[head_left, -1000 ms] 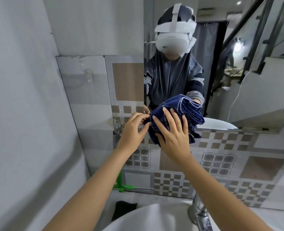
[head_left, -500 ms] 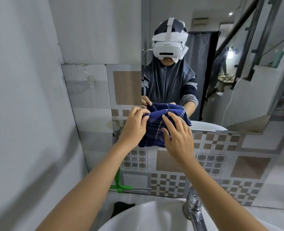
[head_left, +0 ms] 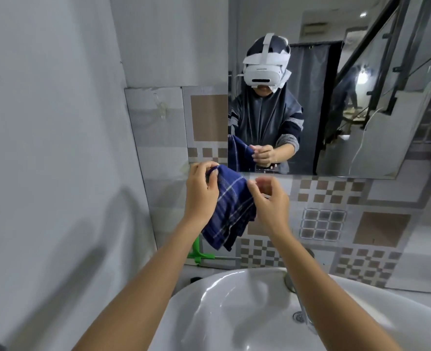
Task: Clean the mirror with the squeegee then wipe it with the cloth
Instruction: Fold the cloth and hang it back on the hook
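A dark blue checked cloth (head_left: 231,209) hangs between my two hands, just below the mirror's (head_left: 376,102) lower left corner and clear of the glass. My left hand (head_left: 200,192) pinches its top corner. My right hand (head_left: 270,201) grips its right edge with curled fingers. The mirror fills the upper right of the wall and reflects a person in a white headset holding the cloth. The green squeegee (head_left: 200,253) leans against the tiled wall behind the basin, partly hidden by my left forearm.
A white washbasin (head_left: 234,307) sits directly below my arms, its tap mostly hidden behind my right forearm. A plain grey wall (head_left: 52,148) stands close on the left. Patterned tiles (head_left: 348,211) cover the wall under the mirror. A clear hook (head_left: 161,107) is stuck left of the mirror.
Both hands have come down off the mirror's lower edge with the cloth. The cloth was bunched against the glass and now hangs loosely spread between my hands.
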Demonstrator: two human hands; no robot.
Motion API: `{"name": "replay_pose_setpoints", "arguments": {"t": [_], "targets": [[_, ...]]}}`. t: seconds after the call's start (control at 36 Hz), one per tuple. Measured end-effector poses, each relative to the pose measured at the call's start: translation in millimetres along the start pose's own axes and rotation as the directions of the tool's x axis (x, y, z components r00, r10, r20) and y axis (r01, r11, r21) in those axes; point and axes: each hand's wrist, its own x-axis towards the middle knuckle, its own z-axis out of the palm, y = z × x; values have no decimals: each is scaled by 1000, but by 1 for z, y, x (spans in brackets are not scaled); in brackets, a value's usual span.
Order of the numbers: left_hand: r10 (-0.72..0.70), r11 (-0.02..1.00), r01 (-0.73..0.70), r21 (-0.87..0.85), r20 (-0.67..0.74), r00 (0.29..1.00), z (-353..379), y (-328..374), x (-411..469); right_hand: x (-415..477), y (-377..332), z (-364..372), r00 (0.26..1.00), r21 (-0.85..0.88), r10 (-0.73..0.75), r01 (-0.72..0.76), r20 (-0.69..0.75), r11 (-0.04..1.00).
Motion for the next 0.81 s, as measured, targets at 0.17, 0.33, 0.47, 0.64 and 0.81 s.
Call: {"name": "replay_pose_setpoints", "arguments": {"t": [0.17, 0.33, 0.47, 0.64, 0.81], "targets": [[-31, 999, 31, -21, 7, 999, -25, -4, -16, -17, -2, -4, 960, -22, 19, -13, 281, 1000], [-77, 989, 106, -105, 252, 965, -58, -5, -28, -12, -17, -13, 950, -41, 27, -15, 312, 999], [-83, 976, 187, -113, 600, 796, -78, 1, -37, -2, -34, -22, 914, -213, -119, 214, 387, 953], [-171, 968, 244, -57, 560, 811, -63, -4, -37, -7, -47, -25, 846, -166, -271, 381, 458, 909], [-210, 925, 366, -101, 669, 713, -51, 2, -31, -8, -54, -32, 829, 25, -310, 338, 466, 941]]}}
